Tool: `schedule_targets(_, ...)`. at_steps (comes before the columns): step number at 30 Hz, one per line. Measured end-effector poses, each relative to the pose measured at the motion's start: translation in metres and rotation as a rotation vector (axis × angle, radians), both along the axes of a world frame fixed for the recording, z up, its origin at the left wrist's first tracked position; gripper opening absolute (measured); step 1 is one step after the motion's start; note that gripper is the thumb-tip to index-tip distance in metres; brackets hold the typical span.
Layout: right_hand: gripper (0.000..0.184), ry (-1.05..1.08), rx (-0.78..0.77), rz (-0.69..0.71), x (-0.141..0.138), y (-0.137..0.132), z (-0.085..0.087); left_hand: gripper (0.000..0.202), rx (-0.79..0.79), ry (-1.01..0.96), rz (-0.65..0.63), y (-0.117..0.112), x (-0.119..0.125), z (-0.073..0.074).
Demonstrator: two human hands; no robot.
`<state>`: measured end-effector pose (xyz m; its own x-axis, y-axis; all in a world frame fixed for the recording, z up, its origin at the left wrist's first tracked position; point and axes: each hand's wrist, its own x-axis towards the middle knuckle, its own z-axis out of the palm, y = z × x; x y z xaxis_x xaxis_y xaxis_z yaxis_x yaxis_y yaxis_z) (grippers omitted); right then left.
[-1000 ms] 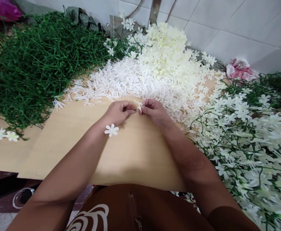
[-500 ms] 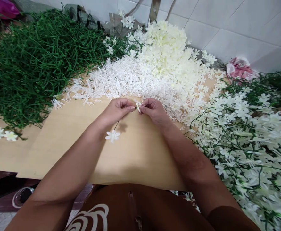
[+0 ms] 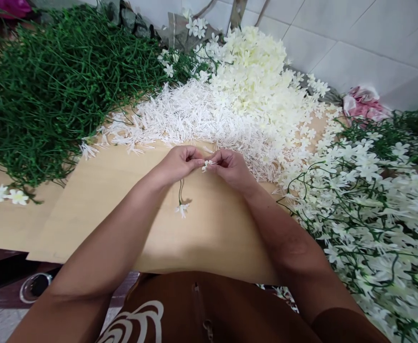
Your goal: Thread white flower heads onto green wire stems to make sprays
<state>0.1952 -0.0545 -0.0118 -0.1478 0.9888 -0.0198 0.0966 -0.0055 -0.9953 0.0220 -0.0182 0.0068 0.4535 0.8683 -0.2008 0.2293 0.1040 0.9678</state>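
My left hand (image 3: 184, 163) pinches a green artificial flower stem. One white flower head (image 3: 182, 209) hangs below it on a thin green branch. Between my two hands is a small white artificial flower (image 3: 206, 166), at my left fingertips. My right hand (image 3: 229, 166) is closed at that flower, its thumb and forefinger pinching a thin white stamen piece (image 3: 214, 163). Just beyond my hands lies a heap of white stamens (image 3: 190, 112). Behind it rises a pile of pale yellow-white petals (image 3: 253, 71).
Green plastic stems (image 3: 62, 85) are heaped at the left. Assembled white flower sprays (image 3: 376, 228) pile up at the right. Brown board (image 3: 97, 200) covers the table under my arms. A few flowers (image 3: 15, 196) lie at the left edge. A tiled wall (image 3: 366, 43) stands behind.
The hanging flower has swung right and lower, now facing down. The small flower between my hands has turned, and a thin white stamen piece shows at my right fingertips. The view has shifted slightly.
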Motion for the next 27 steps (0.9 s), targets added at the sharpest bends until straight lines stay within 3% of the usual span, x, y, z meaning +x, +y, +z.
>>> schedule_targets(19,0.047,-0.046,-0.109,-0.025,-0.0070,0.0006,0.0006,0.008,0.046,0.063,-0.132,0.0030,-0.0007,-0.0019)
schedule_targets(27,0.046,0.058,-0.091,-0.036,-0.0009,0.0041,-0.0005,0.024,-0.009,-0.070,-0.114,0.0023,-0.0051,-0.0021)
